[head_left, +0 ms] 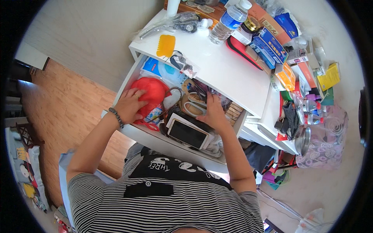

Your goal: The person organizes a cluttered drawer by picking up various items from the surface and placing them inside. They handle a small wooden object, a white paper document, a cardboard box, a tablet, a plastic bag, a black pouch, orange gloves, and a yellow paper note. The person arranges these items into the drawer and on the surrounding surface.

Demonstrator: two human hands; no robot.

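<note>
A white drawer (155,140) is pulled out in front of me, packed with small things. My left hand (130,104), a beaded bracelet on its wrist, lies with spread fingers against a red plastic bag (152,92) at the drawer's left. Inside the drawer's right half, my right hand (213,112) reaches down with thumb and fingers apart, beside what look like white scissor handles (190,110). Its fingertips are partly lost among the clutter. A phone with a dark screen (188,133) lies near the drawer's front. Behind the red bag is a blue and white packet (163,72).
On the white desktop (233,83) stand a water bottle (231,21) and a yellow comb-like piece (166,45). Boxes, including a blue one (270,46), crowd the right side. Wooden sticks or clips (234,112) line the drawer's right end. Wooden floor (77,105) lies left.
</note>
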